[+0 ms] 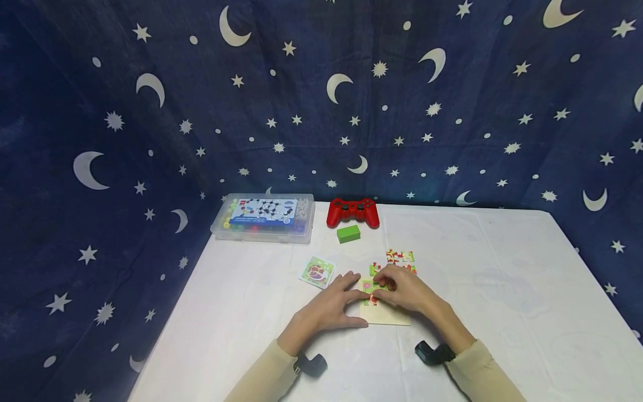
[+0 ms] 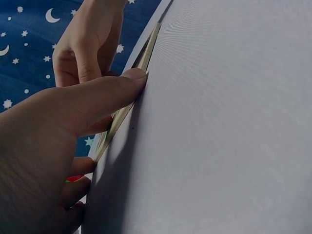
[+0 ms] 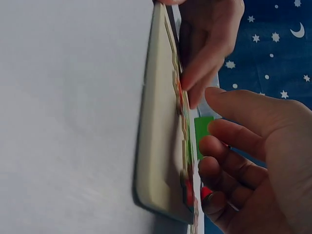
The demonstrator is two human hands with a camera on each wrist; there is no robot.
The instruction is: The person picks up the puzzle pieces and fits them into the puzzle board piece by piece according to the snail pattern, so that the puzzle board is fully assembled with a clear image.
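A pale wooden puzzle board [image 1: 389,316] lies in front of me, with several red and green jigsaw pieces [image 1: 372,301] set along its upper left part. My left hand [image 1: 329,307] is spread at the board's left side. Its index fingertip touches a piece, and its thumb [image 2: 109,95] rests at the near edge. Over the upper right of the board hovers my right hand [image 1: 406,287], fingers loosely bent. A gap shows between its thumb [image 3: 234,105] and fingers, with nothing between them. Behind it lie loose jigsaw pieces [image 1: 399,256], partly hidden by the hand.
Left of the board lies a small square picture card [image 1: 317,272]. Farther back are a green block [image 1: 349,234], a red game controller [image 1: 353,213] and a clear plastic case [image 1: 263,218] of small coloured parts. A starry blue curtain [image 1: 311,111] hangs behind the white table [image 1: 502,268].
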